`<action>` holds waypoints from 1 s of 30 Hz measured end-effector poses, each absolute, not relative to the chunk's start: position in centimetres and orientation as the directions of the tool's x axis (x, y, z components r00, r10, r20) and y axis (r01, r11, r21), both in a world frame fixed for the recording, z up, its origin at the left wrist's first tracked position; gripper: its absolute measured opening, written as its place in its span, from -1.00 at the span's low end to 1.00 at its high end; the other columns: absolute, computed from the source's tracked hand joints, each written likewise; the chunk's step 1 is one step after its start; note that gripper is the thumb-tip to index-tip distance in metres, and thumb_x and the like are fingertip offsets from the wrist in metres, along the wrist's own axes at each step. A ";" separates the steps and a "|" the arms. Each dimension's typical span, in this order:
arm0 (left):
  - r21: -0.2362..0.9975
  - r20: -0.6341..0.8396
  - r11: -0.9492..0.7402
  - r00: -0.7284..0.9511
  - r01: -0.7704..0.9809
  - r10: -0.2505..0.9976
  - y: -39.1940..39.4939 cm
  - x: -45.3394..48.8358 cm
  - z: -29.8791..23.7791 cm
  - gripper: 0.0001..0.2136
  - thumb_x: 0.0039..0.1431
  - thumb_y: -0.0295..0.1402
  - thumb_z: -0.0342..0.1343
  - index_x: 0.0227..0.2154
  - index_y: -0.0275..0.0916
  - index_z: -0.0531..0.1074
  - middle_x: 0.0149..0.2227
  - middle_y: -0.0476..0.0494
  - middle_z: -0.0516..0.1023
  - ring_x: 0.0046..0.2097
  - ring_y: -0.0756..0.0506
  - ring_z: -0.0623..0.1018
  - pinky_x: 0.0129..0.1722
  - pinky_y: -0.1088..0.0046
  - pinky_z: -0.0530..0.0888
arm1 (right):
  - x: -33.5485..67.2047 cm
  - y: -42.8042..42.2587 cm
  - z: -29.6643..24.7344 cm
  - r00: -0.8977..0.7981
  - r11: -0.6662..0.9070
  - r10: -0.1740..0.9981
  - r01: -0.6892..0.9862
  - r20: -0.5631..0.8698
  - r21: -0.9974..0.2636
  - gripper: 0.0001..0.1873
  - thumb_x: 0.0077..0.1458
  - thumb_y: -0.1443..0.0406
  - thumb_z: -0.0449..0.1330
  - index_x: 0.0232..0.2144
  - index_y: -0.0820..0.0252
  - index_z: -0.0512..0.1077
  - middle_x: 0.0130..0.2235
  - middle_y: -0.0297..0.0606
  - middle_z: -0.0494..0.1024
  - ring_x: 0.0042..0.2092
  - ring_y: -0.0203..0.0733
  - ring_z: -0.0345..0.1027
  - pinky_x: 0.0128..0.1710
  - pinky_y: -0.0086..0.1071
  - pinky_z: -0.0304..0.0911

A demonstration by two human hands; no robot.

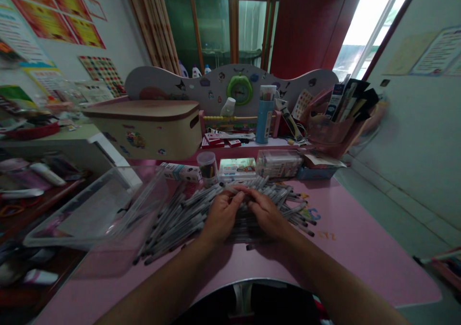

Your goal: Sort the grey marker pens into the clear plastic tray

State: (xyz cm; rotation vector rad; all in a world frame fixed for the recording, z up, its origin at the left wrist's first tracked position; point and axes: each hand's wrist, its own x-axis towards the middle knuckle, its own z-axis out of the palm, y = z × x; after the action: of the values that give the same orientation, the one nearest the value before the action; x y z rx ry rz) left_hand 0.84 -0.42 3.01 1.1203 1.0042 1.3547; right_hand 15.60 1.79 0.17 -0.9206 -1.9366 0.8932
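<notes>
Report: white walls bear posters; patterned curtain adjoins wood-framed panes; daylight shows through right-hand window; pink desk; greyish floor.

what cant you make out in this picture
Head view: how many pens, if any, the left hand and right hand hold; the hands themselves hide this.
Head view: pens at the bottom of the heap; those above cover them.
Head view: inside of the storage box; its walls and lid hide it.
Head view: time on the green clock; too small and blurred.
</notes>
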 end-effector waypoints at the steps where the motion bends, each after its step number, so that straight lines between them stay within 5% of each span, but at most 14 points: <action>1: 0.969 0.087 -0.085 -0.002 -0.233 0.996 -0.5 1.1 2.8 -0.94 0.09 -0.43 0.23 -0.36 -0.21 0.59 -0.18 -0.08 0.61 -0.02 -0.11 0.50 0.11 0.47 0.28 | 15.7 1.8 0.1 -0.417 0.482 0.838 0.263 0.352 -0.836 -0.60 0.21 0.42 -0.02 0.02 0.13 0.43 -0.11 -0.23 0.57 0.03 -0.09 0.41 0.07 -0.18 0.28; 6: 0.964 0.073 -0.068 0.010 -0.256 0.997 -0.3 1.3 1.8 -0.87 0.16 -0.32 0.17 -0.30 -0.24 0.57 -0.15 -0.14 0.63 -0.01 -0.16 0.53 0.12 0.37 0.32 | 15.8 1.7 0.4 -0.476 0.511 0.800 0.224 0.365 -0.830 -0.56 0.31 0.34 -0.05 0.17 0.07 0.37 0.12 -0.25 0.50 0.18 -0.10 0.32 0.22 -0.15 0.16; 17: 0.977 0.201 -0.197 0.032 -0.085 0.979 1.1 0.9 0.0 -0.72 0.25 -0.18 0.07 -0.19 -0.25 0.55 -0.11 -0.18 0.63 -0.05 -0.16 0.56 0.07 0.29 0.38 | 15.6 1.8 0.5 -0.463 0.492 0.816 0.243 0.345 -0.836 -0.56 0.34 0.27 -0.04 0.20 0.04 0.35 0.14 -0.26 0.49 0.14 -0.09 0.37 0.21 -0.15 0.18; 26: 0.971 0.231 -0.229 0.031 -0.068 0.972 0.8 0.4 0.8 -0.77 0.25 -0.20 0.08 -0.26 -0.22 0.55 -0.14 -0.15 0.64 -0.03 -0.16 0.56 0.09 0.29 0.37 | 15.7 1.5 0.7 -0.449 0.480 0.840 0.349 0.305 -0.805 -0.62 0.32 0.23 0.00 0.11 0.02 0.42 -0.09 -0.24 0.60 -0.12 -0.08 0.48 0.00 -0.21 0.28; 30: 0.961 0.179 -0.185 -0.046 -0.205 0.983 1.2 0.0 1.3 -0.78 0.23 -0.18 0.10 -0.33 -0.23 0.51 -0.13 -0.15 0.61 0.00 -0.13 0.54 0.09 0.31 0.38 | 16.1 1.4 1.1 -0.373 0.441 0.884 0.467 0.282 -0.766 -0.64 0.25 0.19 0.08 0.04 0.16 0.41 -0.45 -0.34 0.50 -0.42 -0.15 0.36 -0.35 -0.33 0.20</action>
State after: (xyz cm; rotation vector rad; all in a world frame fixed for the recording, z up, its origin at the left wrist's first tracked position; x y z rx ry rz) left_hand -0.03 1.16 1.33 1.1684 0.9781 1.4544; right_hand 16.15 1.37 1.13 -1.1315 -2.0033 0.7706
